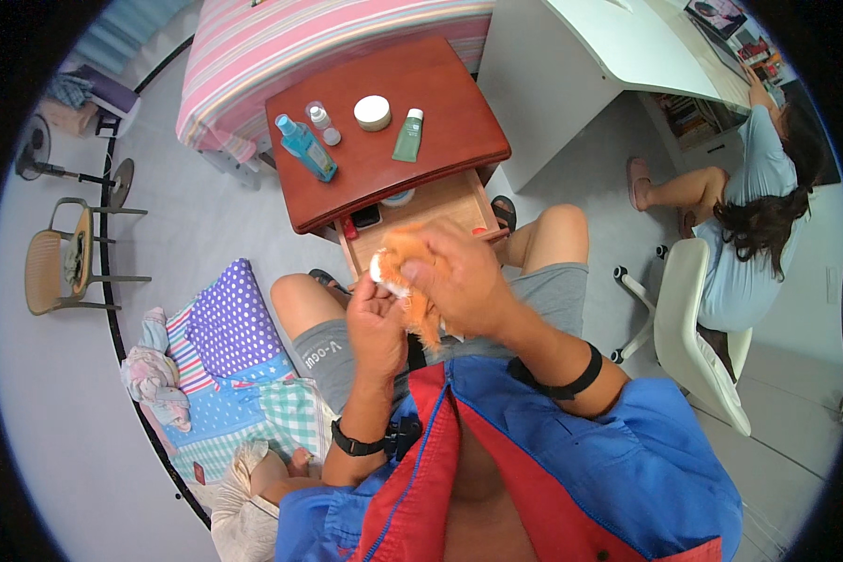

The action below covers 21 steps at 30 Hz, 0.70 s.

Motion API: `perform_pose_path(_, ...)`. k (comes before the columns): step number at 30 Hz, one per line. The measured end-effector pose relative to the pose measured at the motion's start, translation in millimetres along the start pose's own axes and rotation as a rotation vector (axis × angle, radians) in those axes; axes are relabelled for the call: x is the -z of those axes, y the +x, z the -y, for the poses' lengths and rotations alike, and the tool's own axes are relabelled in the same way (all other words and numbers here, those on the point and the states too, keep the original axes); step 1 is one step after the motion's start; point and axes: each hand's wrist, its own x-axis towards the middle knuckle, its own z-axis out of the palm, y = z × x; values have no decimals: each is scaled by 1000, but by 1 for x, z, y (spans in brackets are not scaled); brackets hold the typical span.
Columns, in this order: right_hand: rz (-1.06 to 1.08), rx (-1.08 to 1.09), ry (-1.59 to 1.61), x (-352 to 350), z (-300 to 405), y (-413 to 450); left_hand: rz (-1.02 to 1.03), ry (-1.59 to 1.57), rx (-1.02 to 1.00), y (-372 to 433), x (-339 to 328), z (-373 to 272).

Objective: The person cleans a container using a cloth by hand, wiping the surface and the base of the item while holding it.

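Observation:
An orange plush toy [421, 309] with white patches is held between my hands, over my lap and the near edge of the open drawer. My right hand [467, 281] grips its orange body from above. My left hand [379, 323] pinches a white part of it at the lower left. Beyond them is a reddish-brown wooden nightstand [337, 77]. On its top stand a white-lidded jar [372, 114], a green tube [409, 137], a small clear bottle [320, 119] and a blue bottle [306, 149]. The pulled-out drawer [442, 211] contains a dark item, a red item and a round container.
A striped bed [323, 21] lies behind the nightstand, a white desk [555, 84] to its right. Another person [745, 211] sits there on a white chair [688, 337]. At left are a floor mat [218, 414] with a second person on it, a tan chair [49, 270] and a fan [35, 151].

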Motion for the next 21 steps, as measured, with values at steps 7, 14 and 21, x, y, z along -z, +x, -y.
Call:
perform_pose_path(7,382,-2,-212,0,-32,-62,-110,285,-235,9,17,-27)
perform_pose_path(14,-100,49,-88,18,9,-31,144,958,-357,1,3,-20)
perform_pose_path(21,-117,-290,-140,36,-28,-11,560,944,-521,-9,-36,-36)
